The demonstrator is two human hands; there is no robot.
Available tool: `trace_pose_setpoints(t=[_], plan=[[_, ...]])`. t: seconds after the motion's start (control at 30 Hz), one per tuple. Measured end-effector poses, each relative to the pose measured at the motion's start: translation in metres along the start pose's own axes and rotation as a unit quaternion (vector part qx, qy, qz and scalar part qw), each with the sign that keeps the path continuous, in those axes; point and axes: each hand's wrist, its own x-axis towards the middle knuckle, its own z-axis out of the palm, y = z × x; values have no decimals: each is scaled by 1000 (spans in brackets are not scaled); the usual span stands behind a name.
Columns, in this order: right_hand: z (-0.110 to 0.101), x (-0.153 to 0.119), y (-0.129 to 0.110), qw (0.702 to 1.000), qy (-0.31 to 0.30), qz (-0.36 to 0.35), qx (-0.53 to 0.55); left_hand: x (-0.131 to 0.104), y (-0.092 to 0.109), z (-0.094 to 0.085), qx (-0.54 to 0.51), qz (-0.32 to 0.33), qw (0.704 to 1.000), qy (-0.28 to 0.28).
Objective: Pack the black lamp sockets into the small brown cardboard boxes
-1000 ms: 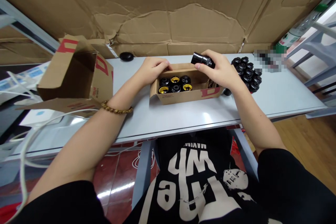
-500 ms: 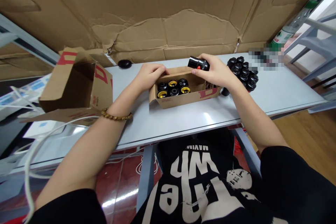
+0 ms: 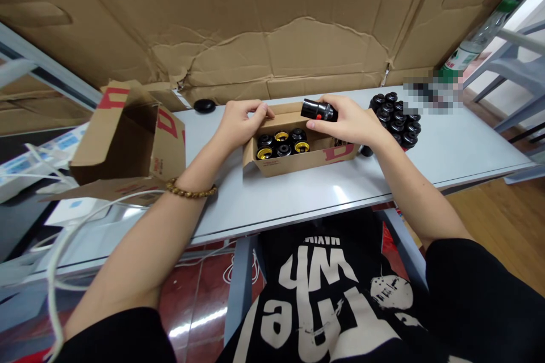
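Note:
A small open cardboard box (image 3: pixel 293 165) with red print sits on the table, its left part packed with several upright black cylindrical pieces (image 3: pixel 283 150), some showing yellow rings at the top. My left hand (image 3: pixel 243 120) is closed on the box's back rim near the left corner, thumb and fingers pressed together. Over the right part of the box, my right hand (image 3: pixel 351 120) grips a black cylindrical piece with a red button (image 3: pixel 313 109). That piece lies nearly level, its smooth end pointing left. Part of the box's right end is hidden under my right hand.
Right of the box stands a cluster of black cylindrical pieces (image 3: pixel 395 119). An open larger carton (image 3: pixel 113 130) sits at the left, beside white cables (image 3: pixel 55 272). A black round object (image 3: pixel 205 105) lies at the back; a clear bottle (image 3: pixel 462 59) stands far right.
The held black piece has moved slightly left and down, lower over the box, along with my right hand. My left hand stays at the box's rim.

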Motion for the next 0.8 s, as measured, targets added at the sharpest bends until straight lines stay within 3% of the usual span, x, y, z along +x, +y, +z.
trace_pose_setpoints(t=[0.3,0.8], plan=[[-1,-4,-6,999,38,5,-16,2,-9,7,-27,33,998,42],[-1,-5,-2,999,26,-17,-9,3,-12,8,-28,26,999,23]])
